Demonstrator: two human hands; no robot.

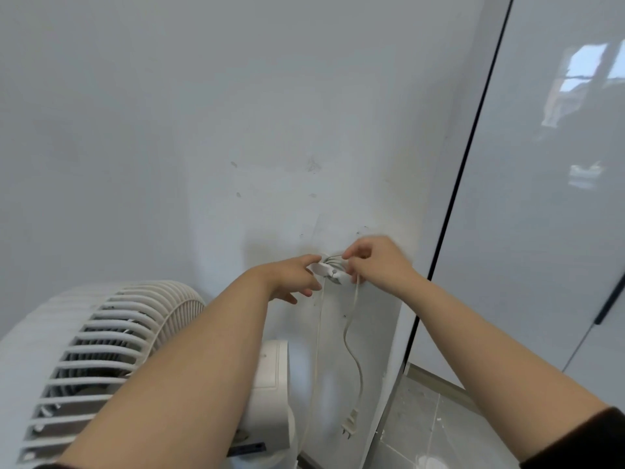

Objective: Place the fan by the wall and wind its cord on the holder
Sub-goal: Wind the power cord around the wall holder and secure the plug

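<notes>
The white wall (pixel 169 130) carries the holder (pixel 333 270). A glossy cabinet panel (pixel 541 231) stands right of the holder. The white fan (pixel 101 350) stands below and left of it, close to the wall. The left hand (pixel 294 274) pinches the holder's left end, its other fingers loose. The right hand (pixel 375 262), fingers curled, pinches the cord (pixel 351 336) where loops lie round the holder. The cord's tail hangs below, ending in the plug (pixel 350 424).
</notes>
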